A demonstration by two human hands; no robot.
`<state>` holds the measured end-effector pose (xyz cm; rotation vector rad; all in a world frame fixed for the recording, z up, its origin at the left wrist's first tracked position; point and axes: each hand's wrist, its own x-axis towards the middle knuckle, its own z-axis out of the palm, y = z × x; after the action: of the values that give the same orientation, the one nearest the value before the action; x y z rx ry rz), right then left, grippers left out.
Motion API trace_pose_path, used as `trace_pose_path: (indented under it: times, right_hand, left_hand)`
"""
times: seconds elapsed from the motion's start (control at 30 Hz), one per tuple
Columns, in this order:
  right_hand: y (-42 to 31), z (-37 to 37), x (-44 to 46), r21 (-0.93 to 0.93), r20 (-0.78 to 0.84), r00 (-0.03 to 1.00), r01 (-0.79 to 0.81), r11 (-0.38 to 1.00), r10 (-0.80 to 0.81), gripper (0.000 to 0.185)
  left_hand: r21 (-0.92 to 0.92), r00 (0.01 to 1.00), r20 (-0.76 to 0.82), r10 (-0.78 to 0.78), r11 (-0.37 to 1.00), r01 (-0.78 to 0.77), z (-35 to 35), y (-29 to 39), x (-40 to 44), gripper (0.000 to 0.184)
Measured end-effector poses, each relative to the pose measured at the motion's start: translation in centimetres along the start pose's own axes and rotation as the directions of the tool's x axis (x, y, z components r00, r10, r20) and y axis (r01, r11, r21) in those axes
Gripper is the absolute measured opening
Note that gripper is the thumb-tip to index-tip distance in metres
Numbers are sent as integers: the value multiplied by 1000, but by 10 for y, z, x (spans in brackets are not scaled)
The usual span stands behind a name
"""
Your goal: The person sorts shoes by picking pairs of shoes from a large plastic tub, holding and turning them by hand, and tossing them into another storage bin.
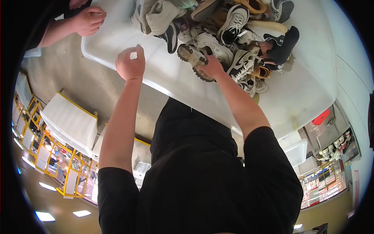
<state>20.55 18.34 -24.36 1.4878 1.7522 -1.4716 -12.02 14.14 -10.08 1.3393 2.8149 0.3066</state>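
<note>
A heap of mixed shoes [212,46] lies in a large white bin [280,97]. My right hand [212,67] grips a beige shoe [191,54] at the heap's near edge, with its lugged sole turned up. Next to it are a white sneaker and a black-and-white sneaker [241,64]. Over the bin's near left rim, my left hand [131,63] is raised away from the shoes. Its thumb and a finger curl together round a small gap, where a pale patch shows; nothing is plainly held there.
Another person's hand [90,21] is at the upper left, near the bin's corner. White carts [70,119] and yellow frames [70,175] stand at the left. More shoes [336,147] are piled at the far right, below a red object [320,117].
</note>
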Motion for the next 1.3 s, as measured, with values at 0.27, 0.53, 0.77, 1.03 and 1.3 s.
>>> trace_pose_path:
  times: [0.27, 0.53, 0.77, 1.03, 1.3]
  right_hand:
    - [17, -25, -87, -536, -249, 804, 349, 768, -540, 47]
    - [-38, -9, 6, -254, -293, 908, 228, 940, -300, 46]
    - [-73, 1, 53, -159, -18, 992, -130, 979, 129, 70]
    - [-78, -1, 61, 61, -45, 951, -302, 951, 305, 113]
    - [-97, 20, 44, 498, -215, 758, -457, 737, 615, 115]
  left_hand:
    - [-24, 996, -70, 48, 998, -50, 3, -1, -1, 18]
    - [-2, 1000, -15, 27, 1000, -27, 2, 0, -2, 23]
    - [-17, 999, -45, 27, 999, -28, 1, 4, -3, 21]
    - [-53, 998, -63, 23, 998, -26, 5, 1, -5, 21]
    - [-69, 995, -76, 70, 995, -75, 8, -6, -7, 22]
